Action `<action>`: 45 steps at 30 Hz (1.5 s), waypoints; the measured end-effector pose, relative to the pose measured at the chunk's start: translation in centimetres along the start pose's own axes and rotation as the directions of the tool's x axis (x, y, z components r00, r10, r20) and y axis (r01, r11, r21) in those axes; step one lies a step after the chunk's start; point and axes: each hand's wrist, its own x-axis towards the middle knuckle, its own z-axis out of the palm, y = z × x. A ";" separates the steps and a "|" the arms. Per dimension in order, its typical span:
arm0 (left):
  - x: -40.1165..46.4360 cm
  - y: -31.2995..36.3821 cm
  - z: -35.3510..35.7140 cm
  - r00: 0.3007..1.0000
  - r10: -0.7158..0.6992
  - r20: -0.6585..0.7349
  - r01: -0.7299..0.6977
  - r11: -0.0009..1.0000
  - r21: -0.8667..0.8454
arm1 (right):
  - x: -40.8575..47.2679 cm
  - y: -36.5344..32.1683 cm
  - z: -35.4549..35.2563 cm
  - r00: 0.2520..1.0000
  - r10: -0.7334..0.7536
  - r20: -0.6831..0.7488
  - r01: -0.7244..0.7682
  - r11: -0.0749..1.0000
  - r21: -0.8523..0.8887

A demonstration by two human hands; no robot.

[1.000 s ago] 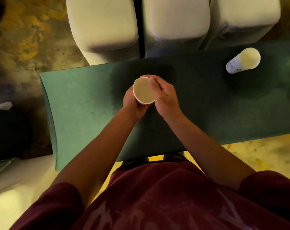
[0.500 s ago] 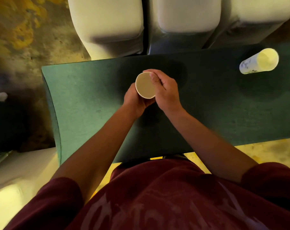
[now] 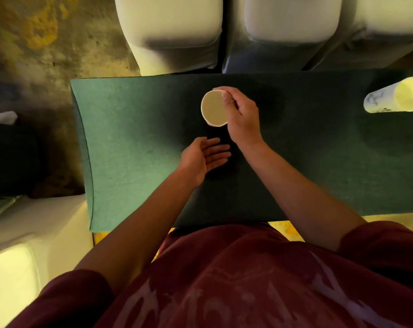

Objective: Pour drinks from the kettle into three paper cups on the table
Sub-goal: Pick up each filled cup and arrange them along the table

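The right hand (image 3: 243,119) pinched the rim of a pale round paper cup (image 3: 214,108) over the dark green felt table (image 3: 134,138); the left hand (image 3: 204,156) hung open, empty. A second printed paper cup (image 3: 394,95) stood far right. Cup-setting, I judged; no kettle in sight to fetch.
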 end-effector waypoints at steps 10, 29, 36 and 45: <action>0.1 0.5 -0.7 1.000 0.006 -0.013 -0.006 1.000 -0.009 | 0.1 0.4 -0.4 0.994 0.042 0.102 -0.037 0.998 -0.053; -3.3 -2.1 3.4 0.995 0.035 0.088 -0.041 0.997 0.063 | -6.9 -2.0 -8.0 0.977 0.106 -0.185 -0.099 0.994 0.048; -4.5 -3.3 7.7 0.975 0.034 0.219 -0.071 0.984 0.166 | -11.7 -2.2 -11.2 0.955 0.123 -0.271 -0.106 0.991 0.076; -6.5 -5.0 13.9 0.940 0.117 0.321 -0.237 0.901 0.365 | -15.9 -1.2 -17.5 0.906 0.146 -0.396 -0.097 0.985 0.142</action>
